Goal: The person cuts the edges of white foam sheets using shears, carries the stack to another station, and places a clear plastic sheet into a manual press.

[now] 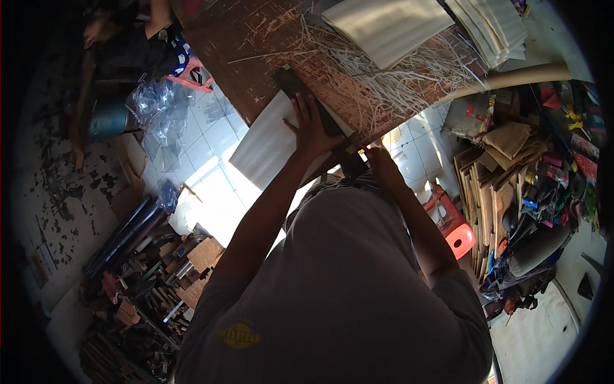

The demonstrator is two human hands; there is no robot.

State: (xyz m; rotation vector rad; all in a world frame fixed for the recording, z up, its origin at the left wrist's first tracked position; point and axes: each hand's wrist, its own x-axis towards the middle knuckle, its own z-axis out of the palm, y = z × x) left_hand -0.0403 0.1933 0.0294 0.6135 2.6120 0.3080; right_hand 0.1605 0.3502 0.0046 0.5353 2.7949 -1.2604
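A pale sheet, or a thin stack of sheets, lies at the near edge of the brown worktable and overhangs it on the left. Across it runs a long dark straight bar, slanting from the far left toward my body. My left hand lies flat with fingers spread, pressing on the sheet and against the bar. At the near end of the bar is my right hand, fingers closed around something small that is mostly hidden, with a small orange spot beside it.
Thin pale offcut strips litter the table. Beyond them lie a stack of pale sheets and more sheets. A red plastic stool and cardboard pieces stand right. Clear plastic hangs left, near another person's hand.
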